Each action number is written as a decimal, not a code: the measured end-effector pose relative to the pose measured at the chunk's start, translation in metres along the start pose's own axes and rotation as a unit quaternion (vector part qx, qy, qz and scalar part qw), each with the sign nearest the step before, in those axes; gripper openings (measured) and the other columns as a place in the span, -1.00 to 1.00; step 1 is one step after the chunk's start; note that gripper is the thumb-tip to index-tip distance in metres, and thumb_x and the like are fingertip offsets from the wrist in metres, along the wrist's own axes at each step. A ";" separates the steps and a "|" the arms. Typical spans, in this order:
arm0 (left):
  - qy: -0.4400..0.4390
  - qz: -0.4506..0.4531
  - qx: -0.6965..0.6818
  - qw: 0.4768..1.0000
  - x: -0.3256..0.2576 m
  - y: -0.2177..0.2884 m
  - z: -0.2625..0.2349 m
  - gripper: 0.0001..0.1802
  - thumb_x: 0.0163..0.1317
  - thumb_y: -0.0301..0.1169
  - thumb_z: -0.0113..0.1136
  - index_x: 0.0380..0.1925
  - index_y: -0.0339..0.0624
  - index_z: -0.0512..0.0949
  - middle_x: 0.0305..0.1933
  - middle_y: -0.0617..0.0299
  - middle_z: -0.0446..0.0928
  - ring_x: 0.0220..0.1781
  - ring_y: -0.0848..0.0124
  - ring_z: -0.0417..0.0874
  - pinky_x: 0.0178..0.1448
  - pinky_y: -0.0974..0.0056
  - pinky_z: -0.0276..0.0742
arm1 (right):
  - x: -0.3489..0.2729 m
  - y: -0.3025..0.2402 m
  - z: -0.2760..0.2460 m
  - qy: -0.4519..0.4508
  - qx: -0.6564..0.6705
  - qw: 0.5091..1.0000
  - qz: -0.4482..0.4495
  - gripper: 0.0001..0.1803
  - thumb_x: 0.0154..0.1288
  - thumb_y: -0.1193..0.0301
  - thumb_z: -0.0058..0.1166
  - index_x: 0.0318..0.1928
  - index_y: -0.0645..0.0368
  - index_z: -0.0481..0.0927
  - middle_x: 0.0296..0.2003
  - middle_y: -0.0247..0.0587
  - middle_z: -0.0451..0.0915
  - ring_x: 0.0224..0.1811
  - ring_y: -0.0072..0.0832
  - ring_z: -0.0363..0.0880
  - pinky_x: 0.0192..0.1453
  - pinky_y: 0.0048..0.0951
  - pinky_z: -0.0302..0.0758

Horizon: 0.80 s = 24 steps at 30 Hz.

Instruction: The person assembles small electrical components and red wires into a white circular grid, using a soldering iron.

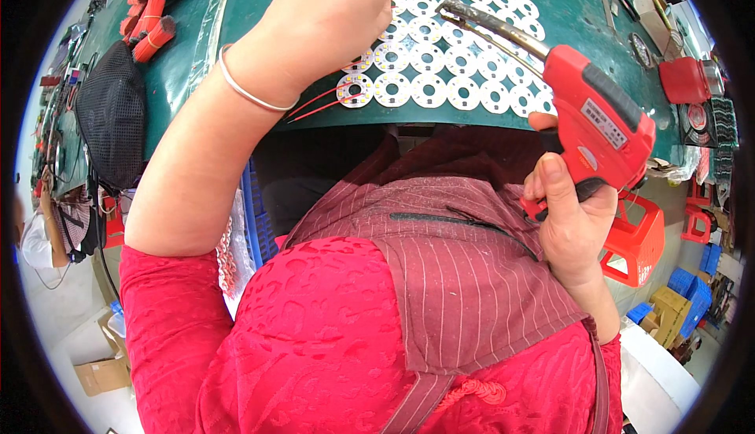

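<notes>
My right hand (570,214) is wrapped round the grip of a red and black soldering gun (602,111). Its metal barrel and thin feed tube point up and left, with the tip (452,7) over rows of round white LED boards (429,89). My left hand (338,9) is closed above the left end of these rows. Its fingertips are turned away, so whatever they hold is hidden. Thin red wires (318,109) run from below my left wrist to the nearest left board (354,90), which carries small yellow LEDs.
Bundles of red wire (153,21) lie at the far left of the green tabletop (189,80), near a black mesh backrest (110,111). A red bottle (684,80) stands at the right. Below it, a red plastic stool (638,237) and blue bins (688,300) are on the floor.
</notes>
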<state>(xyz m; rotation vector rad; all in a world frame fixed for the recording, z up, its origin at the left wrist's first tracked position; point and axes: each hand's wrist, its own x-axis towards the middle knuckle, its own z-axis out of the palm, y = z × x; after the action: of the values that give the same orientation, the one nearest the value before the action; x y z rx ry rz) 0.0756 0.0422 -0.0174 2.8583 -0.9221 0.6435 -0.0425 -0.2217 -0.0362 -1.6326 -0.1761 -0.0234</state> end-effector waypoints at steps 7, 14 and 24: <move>0.104 -0.010 -0.144 0.984 -0.010 -0.008 -0.005 -0.93 0.08 -0.53 0.14 -0.42 -0.24 0.46 -0.42 0.02 0.49 -0.29 0.04 0.52 -0.15 0.10 0.43 | -0.002 -0.001 0.001 0.012 0.017 1.000 0.005 -0.60 0.41 0.49 0.00 0.21 0.31 0.34 0.08 0.02 0.52 -0.45 -0.67 0.41 -0.36 -0.57 0.47; 0.097 0.014 -0.114 0.989 -0.018 0.004 -0.016 -0.97 0.09 -0.51 0.12 -0.43 -0.20 0.52 -0.44 0.10 0.50 -0.33 0.13 0.50 -0.16 0.11 0.40 | -0.004 -0.002 0.001 0.006 0.022 1.000 0.015 -0.61 0.42 0.50 -0.02 0.21 0.33 0.34 0.11 0.04 0.49 -0.45 -0.66 0.39 -0.37 -0.55 0.47; 0.081 0.062 -0.085 0.991 -0.034 0.014 -0.008 -0.88 0.09 -0.51 0.27 -0.34 -0.17 0.57 -0.39 0.17 0.53 -0.24 0.14 0.58 0.20 0.06 0.44 | -0.007 -0.006 -0.001 -0.016 0.020 1.000 0.011 -0.90 0.39 0.48 0.05 -0.17 0.27 0.49 0.10 0.13 0.48 -0.48 -0.64 0.40 -0.39 -0.54 0.49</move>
<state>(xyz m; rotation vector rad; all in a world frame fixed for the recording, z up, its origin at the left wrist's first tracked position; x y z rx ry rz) 0.0398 0.0512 -0.0251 2.5737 -1.0789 0.7569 -0.0502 -0.2229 -0.0314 -1.5952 -0.1825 0.0227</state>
